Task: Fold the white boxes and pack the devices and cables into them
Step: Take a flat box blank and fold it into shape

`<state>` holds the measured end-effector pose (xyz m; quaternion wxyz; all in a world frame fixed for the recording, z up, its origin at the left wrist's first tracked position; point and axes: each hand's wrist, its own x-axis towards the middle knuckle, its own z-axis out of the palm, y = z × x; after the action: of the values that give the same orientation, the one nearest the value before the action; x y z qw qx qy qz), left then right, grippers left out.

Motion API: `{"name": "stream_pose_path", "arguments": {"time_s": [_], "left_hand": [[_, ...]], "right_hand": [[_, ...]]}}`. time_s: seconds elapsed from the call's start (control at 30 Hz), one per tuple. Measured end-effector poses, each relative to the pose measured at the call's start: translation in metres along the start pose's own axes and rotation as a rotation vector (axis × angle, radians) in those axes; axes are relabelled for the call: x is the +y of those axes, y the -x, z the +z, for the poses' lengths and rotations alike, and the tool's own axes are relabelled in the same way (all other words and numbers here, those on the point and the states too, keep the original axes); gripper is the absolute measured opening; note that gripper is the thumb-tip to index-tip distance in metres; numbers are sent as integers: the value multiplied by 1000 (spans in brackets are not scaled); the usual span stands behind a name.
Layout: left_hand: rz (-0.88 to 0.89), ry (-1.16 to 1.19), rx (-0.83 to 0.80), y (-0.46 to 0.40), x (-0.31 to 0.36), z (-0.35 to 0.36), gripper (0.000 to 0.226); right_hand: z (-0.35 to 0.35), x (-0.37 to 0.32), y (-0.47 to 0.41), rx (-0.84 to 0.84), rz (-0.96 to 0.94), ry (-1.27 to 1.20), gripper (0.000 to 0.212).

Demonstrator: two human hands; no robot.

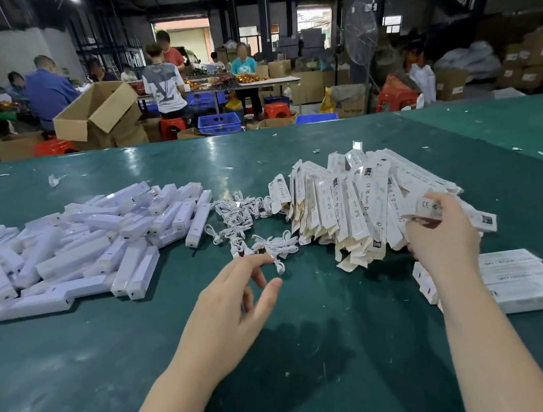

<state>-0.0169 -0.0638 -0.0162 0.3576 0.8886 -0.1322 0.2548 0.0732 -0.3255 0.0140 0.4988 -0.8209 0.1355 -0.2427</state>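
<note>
Flat white boxes [359, 204]: heaped right of cables [248, 222]; likely light, thin card, creasing easily, best taken by an edge. Right hand [441, 235] pinched one; left hand [232, 311] spread, empty

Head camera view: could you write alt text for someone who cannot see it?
A person's right hand grips a flat white box from a heap, while the left hand reaches open toward coiled white cables. White devices lie piled left on the green table.
</note>
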Motion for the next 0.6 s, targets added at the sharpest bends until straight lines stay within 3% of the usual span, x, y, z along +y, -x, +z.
{"name": "stream_pose_path", "arguments": {"time_s": [0.1,0.3,0.4,0.6], "left_hand": [[0,-9,14,0,2,-3,28],[-19,-48,39,-2,2,-6,22],[-66,-86,78,-3,-3,-7,14],[-170,-118,145,-7,-13,-13,21]], "right_hand": [[-5,10,-5,-82,15,338,48],[-11,6,-7,-250,159,757,50],[-5,0,-4,-322,210,847,49],[1,7,-4,-424,228,920,40]]}}
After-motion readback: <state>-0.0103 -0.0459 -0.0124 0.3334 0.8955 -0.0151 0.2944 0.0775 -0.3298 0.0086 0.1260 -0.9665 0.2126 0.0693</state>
